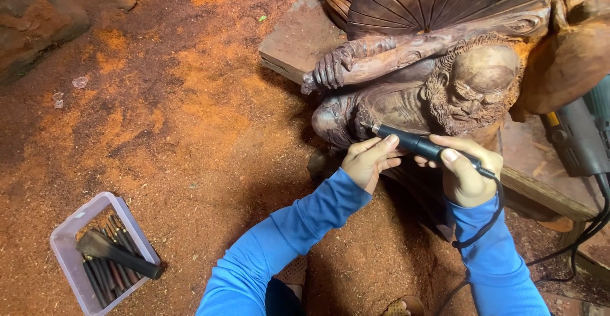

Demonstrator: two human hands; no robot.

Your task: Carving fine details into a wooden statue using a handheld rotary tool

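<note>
Both hands close on a slim black pen-shaped rotary carving tool (416,144), which lies slanted across the front of a large dark brown wooden carving of a bearded figure (457,87). The right hand (467,176) wraps around the rear part of the tool, fingers curled shut about the barrel and the thumb laid along its top. The left hand (368,160) sits just ahead of that grip, its fingertips pinching the tool's forward part from below and the side. Beyond the left hand the narrow tip reaches the carved body just under the figure's beard; whether the tip touches the wood cannot be told. Behind the right hand a black cord (492,217) leaves the tool's end and loops down over the blue sleeve (499,265) of the right arm.

Above the grip, the figure's carved hand (327,71) and forearm cross under a ribbed, fan-like wooden disc (438,1). To the right of the right hand, a grey and green power tool (578,135) rests on a wooden board (546,192), well apart from the fingers. Far to the left of the left hand, a pale translucent plastic box (70,252) holds a bundle of dark-handled chisels (114,252). Orange-brown sawdust (190,113) covers the ground all around.
</note>
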